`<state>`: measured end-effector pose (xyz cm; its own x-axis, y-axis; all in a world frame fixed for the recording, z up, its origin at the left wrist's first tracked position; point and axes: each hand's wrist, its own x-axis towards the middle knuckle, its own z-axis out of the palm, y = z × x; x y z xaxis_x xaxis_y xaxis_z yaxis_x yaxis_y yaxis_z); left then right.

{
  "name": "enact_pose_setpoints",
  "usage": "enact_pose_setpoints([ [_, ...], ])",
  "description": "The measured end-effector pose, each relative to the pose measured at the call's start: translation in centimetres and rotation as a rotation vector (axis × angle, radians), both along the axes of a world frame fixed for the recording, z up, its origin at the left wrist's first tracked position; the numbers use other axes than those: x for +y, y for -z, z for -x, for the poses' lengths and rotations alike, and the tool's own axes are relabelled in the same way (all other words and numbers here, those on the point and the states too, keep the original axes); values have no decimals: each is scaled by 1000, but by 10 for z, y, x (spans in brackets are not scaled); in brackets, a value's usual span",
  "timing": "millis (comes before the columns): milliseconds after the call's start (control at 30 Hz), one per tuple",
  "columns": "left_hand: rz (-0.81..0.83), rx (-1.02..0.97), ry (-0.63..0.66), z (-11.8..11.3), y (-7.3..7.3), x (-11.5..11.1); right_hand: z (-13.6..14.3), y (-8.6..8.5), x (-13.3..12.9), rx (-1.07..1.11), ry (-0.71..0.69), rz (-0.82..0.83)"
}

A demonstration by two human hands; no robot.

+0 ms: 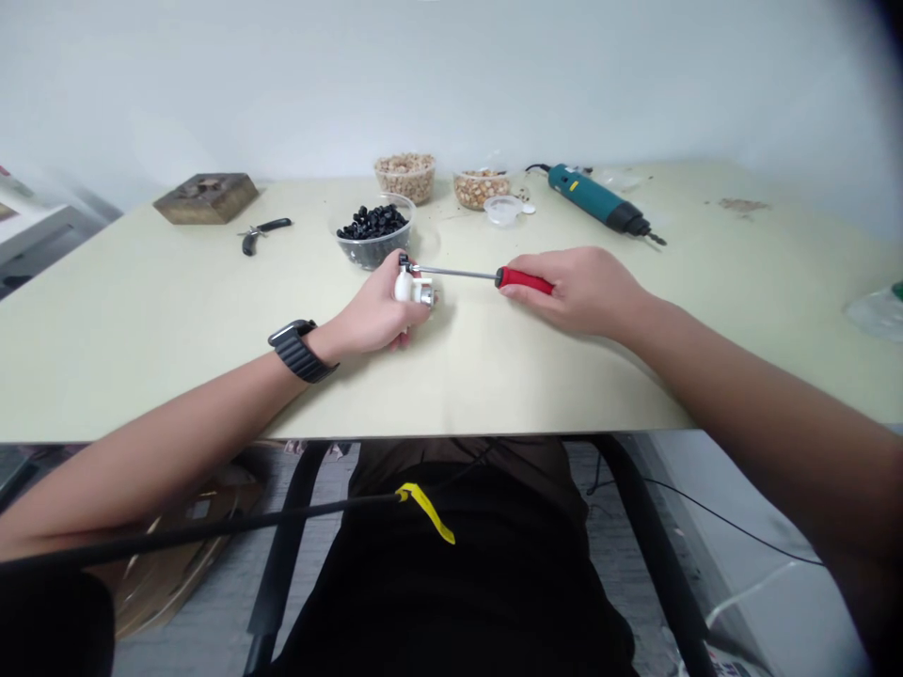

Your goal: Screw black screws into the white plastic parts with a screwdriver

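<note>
My left hand [381, 306] is closed around a small white plastic fitting [404, 286] with a silvery metal end and a black piece at its top. In my right hand [582, 290] is a screwdriver [523, 279] with a red handle, gripped from the right. Its thin shaft points left, and the tip meets the fitting near the black piece. I cannot make out whether a screw sits there. Just behind the left hand stands a clear round tub [373, 246] of small black parts.
Two more clear tubs, one of tan pieces [405, 179] and one of mixed pieces [482, 191], stand at the back beside a small lid [503, 210]. A teal rotary tool [596, 199] lies back right. Cutting pliers [264, 233] and a wooden block [206, 198] lie left.
</note>
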<state>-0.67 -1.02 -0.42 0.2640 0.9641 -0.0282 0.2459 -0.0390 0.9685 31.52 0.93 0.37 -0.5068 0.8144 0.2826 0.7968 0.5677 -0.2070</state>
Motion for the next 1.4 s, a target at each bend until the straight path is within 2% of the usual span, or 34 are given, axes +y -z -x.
enact_pose_setpoints([
  [133,-44,-17,1,-1,5,-1,0,-4,-2,83,-29,156],
  [367,-60,-45,-13,-4,7,-3,2,-6,2,179,-49,285],
  [533,-108,-50,14,-4,10,-2,-4,-10,12,179,-86,513],
  [600,-123,-39,24,-4,10,-1,-7,-11,14,173,-110,546],
  [667,-107,-27,18,-4,9,0,-7,-12,14,194,-126,471],
  [767,-23,-24,-10,-2,4,0,-4,-10,8,228,-111,273],
  [900,49,-29,-18,0,-3,-1,4,-5,-4,94,-7,-53],
  [967,45,-32,-11,2,-4,-1,6,-3,-8,45,17,-104],
  [1100,4,-53,19,3,1,-2,5,-4,-5,141,-31,113],
  [1300,-115,-60,56,1,5,-5,-6,-13,7,252,-126,620],
  [1333,-126,-63,60,1,5,-5,-8,-14,8,255,-126,669],
  [1400,-116,-55,59,1,4,-4,-9,-15,9,261,-117,662],
])
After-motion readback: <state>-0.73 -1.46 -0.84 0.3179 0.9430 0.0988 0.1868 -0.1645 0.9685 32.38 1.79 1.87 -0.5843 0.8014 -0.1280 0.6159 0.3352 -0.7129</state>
